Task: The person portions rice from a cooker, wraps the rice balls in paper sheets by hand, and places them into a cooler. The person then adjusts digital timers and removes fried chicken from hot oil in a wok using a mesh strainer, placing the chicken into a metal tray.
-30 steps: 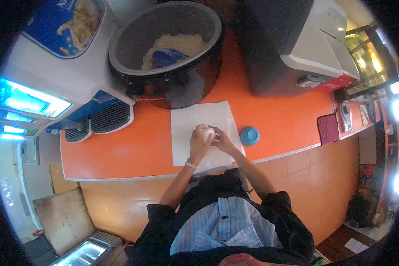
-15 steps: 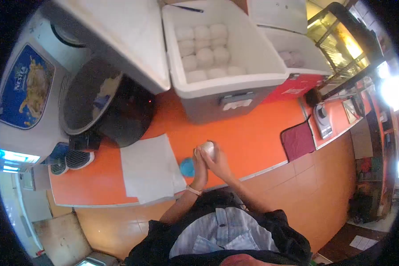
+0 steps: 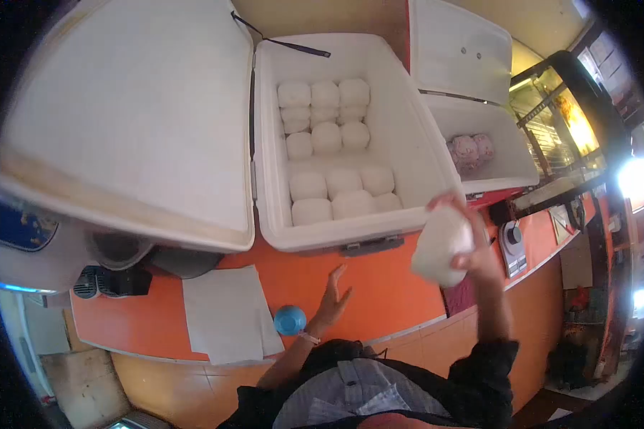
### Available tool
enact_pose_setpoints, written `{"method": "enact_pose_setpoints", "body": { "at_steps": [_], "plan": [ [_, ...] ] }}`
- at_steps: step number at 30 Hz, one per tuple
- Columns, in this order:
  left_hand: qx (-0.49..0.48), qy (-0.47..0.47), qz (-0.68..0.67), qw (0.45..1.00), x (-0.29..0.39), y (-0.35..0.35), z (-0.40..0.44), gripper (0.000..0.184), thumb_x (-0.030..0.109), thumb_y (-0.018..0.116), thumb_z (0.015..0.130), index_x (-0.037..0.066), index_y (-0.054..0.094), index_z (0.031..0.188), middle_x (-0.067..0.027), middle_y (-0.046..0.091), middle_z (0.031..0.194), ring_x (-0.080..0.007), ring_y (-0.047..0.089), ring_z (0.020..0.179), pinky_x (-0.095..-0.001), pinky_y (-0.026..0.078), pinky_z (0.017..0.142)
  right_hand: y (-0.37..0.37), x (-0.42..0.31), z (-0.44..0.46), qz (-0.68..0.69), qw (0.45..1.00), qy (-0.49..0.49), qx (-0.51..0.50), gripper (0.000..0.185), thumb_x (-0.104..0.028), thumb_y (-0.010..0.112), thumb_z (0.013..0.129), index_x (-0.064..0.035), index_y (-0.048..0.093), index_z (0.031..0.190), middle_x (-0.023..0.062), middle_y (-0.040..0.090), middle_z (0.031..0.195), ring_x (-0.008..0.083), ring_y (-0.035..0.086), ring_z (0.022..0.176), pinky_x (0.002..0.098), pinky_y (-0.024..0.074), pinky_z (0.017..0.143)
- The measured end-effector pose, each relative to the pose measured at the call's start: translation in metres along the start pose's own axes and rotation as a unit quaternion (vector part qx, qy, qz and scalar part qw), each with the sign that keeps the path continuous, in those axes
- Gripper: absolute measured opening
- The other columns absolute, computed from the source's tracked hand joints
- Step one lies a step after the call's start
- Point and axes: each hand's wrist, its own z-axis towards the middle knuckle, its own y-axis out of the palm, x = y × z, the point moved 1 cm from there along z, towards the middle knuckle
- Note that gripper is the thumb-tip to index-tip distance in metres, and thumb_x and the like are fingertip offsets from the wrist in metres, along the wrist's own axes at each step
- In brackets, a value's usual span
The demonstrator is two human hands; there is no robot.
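My right hand (image 3: 476, 247) is raised at the right front corner of the big white-lined cooler (image 3: 426, 154). Its fingers wrap round a white bun (image 3: 440, 247), smooth and rounded, slightly blurred. My left hand (image 3: 330, 302) hovers over the orange counter (image 3: 383, 286), holding nothing, with fingers apart. Just left of that wrist stands a blue bowl (image 3: 290, 320). Inside the cooler, white buns (image 3: 327, 137) sit in rows at the back and the front, with a gap between the groups.
The cooler's open lid (image 3: 136, 121) leans over the left side. White sheets (image 3: 225, 314) lie on the counter. A smaller cooler (image 3: 508, 129) with pinkish buns (image 3: 466, 151) stands at the right, beside a glass display case (image 3: 554, 118) and a scale (image 3: 512, 250).
My hands have parted from round the white bun. The right hand has carried it right and up, while the left has opened over the counter. The view has shifted to show more of the cooler.
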Motion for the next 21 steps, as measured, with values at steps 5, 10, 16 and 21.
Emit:
{"method": "enact_pose_setpoints", "body": {
  "at_steps": [5,10,16,21],
  "plan": [
    [-0.048,-0.024,0.469,0.882,-0.057,-0.011,-0.004,0.071,0.050,0.053,0.078,0.011,0.028,0.132,-0.0150,0.033,0.133,-0.0363,0.017,0.129,-0.0589,0.008,0.101,-0.022,-0.007,0.137,-0.389,0.894,0.031,-0.221,0.072,-0.035,0.075,0.060,-0.0020,0.038,0.112,0.0182,0.050,0.104,0.0279,0.052,0.094,0.0365,0.0419,0.080],
    [-0.177,-0.029,0.632,0.754,-0.072,-0.024,0.000,0.074,0.056,0.057,0.071,0.008,0.041,0.124,-0.0165,0.039,0.128,-0.0374,0.023,0.125,-0.0622,0.014,0.097,-0.029,0.077,0.180,-0.508,0.672,0.206,-0.498,0.080,-0.038,0.075,0.058,-0.0025,0.035,0.118,0.0246,0.048,0.112,0.0353,0.052,0.097,0.0391,0.0411,0.084],
    [-0.250,-0.146,0.580,0.761,-0.080,-0.026,0.001,0.076,0.057,0.057,0.070,0.005,0.042,0.122,-0.0173,0.046,0.122,-0.0355,0.036,0.118,-0.0509,0.027,0.096,-0.048,0.168,0.167,-0.529,0.587,0.258,-0.557,0.080,-0.032,0.065,0.066,0.0052,0.026,0.126,0.0283,0.043,0.118,0.0380,0.050,0.102,0.0412,0.0394,0.088],
    [-0.245,-0.189,0.540,0.783,-0.078,-0.023,-0.003,0.076,0.054,0.059,0.069,0.005,0.040,0.124,-0.0175,0.043,0.125,-0.0367,0.033,0.120,-0.0521,0.025,0.097,-0.027,0.151,0.166,-0.569,0.595,0.251,-0.509,0.077,-0.022,0.054,0.070,0.0103,0.017,0.129,0.0315,0.038,0.123,0.0380,0.048,0.107,0.0425,0.0385,0.090]
  ]
}}
